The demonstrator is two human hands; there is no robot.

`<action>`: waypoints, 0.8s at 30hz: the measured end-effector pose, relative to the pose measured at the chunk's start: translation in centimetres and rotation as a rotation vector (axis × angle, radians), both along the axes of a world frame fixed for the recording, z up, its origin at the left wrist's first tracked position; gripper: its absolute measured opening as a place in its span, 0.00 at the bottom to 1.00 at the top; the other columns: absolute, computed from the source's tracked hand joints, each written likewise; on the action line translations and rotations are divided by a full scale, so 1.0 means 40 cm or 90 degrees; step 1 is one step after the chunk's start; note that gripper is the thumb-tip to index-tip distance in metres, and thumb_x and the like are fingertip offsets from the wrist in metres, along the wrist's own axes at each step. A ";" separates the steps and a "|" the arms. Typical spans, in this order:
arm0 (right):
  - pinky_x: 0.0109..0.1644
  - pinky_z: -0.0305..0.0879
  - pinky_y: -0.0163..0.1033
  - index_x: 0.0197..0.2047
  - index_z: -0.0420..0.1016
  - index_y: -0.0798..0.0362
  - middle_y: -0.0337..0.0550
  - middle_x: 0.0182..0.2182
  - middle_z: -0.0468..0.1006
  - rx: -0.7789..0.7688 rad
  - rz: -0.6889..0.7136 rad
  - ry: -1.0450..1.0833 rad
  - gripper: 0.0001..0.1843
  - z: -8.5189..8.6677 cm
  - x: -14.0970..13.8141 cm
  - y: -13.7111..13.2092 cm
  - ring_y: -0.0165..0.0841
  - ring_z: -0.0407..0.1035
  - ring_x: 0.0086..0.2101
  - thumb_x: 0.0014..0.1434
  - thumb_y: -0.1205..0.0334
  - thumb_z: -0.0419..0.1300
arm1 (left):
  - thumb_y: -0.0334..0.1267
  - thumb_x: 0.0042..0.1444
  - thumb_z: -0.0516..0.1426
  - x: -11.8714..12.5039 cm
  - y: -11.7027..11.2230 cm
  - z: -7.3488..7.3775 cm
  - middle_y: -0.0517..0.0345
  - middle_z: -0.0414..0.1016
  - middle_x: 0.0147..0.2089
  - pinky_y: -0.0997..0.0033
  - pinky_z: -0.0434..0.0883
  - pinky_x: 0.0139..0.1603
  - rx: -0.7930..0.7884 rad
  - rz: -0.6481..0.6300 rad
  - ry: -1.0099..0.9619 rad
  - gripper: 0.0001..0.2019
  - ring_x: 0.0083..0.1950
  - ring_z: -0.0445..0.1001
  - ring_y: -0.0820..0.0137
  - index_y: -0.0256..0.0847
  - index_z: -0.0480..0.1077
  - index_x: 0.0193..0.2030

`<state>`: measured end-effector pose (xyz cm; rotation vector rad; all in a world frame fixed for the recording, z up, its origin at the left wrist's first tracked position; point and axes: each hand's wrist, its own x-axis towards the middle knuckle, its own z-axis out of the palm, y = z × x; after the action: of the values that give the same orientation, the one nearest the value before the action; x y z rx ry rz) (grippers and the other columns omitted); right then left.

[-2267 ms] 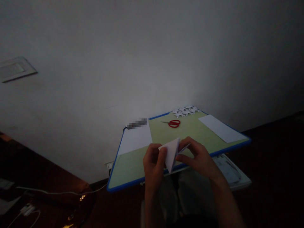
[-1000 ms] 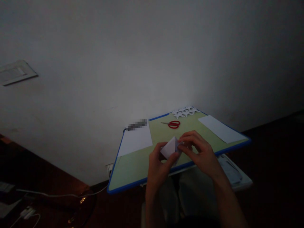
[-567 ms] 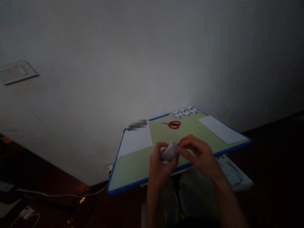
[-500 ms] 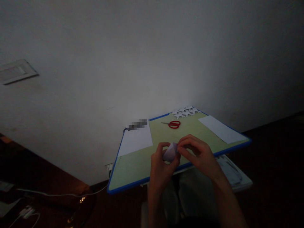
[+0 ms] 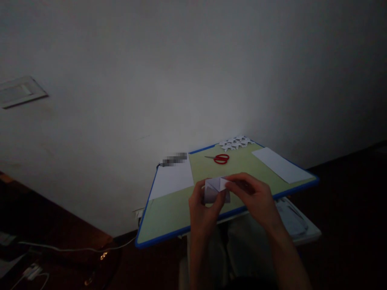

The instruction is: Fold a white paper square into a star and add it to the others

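Observation:
Both of my hands hold a small folded white paper point(image 5: 214, 187) just above the near part of a green board with a blue rim point(image 5: 169, 209). My left hand point(image 5: 203, 207) pinches the paper from below and the left. From the right, my right hand point(image 5: 253, 197) grips its upper right corner with closed fingers. The paper shows creased flaps and is partly hidden by my fingers.
On the board lie red scissors point(image 5: 220, 158), a pile of several small folded white paper pieces point(image 5: 236, 141) at the far edge, a white sheet point(image 5: 172, 178) at the left and another white sheet point(image 5: 281, 164) at the right. A pale wall stands behind; cables point(image 5: 60, 247) lie on the dark floor left.
The paper went from a tall upright triangle to a smaller, flatter folded shape. Both hands closed in on it and kept pinching it over the board.

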<state>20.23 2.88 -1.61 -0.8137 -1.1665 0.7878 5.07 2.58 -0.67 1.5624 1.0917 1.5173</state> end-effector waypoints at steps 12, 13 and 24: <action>0.44 0.73 0.39 0.44 0.85 0.48 0.42 0.40 0.86 -0.010 -0.004 -0.090 0.10 -0.001 0.007 -0.001 0.37 0.79 0.41 0.66 0.53 0.67 | 0.35 0.58 0.66 0.011 0.001 -0.008 0.58 0.86 0.39 0.73 0.76 0.39 0.085 0.105 0.105 0.09 0.36 0.82 0.68 0.41 0.79 0.46; 0.44 0.73 0.40 0.44 0.85 0.48 0.43 0.40 0.86 -0.012 0.002 -0.093 0.10 0.000 0.006 -0.003 0.38 0.79 0.41 0.65 0.53 0.67 | 0.35 0.58 0.66 0.013 0.003 -0.010 0.58 0.87 0.39 0.73 0.77 0.40 0.098 0.114 0.117 0.09 0.36 0.83 0.67 0.41 0.79 0.47; 0.38 0.66 0.42 0.38 0.83 0.49 0.43 0.35 0.85 -0.053 -0.125 -0.166 0.09 0.024 -0.039 -0.032 0.40 0.77 0.36 0.64 0.54 0.63 | 0.30 0.61 0.65 0.031 0.020 -0.046 0.54 0.89 0.45 0.66 0.80 0.49 0.234 0.165 0.194 0.13 0.44 0.88 0.62 0.45 0.81 0.51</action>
<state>18.68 1.59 -0.65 -1.1076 -1.2670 0.5831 6.33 3.37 -2.53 2.0176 1.2763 1.7686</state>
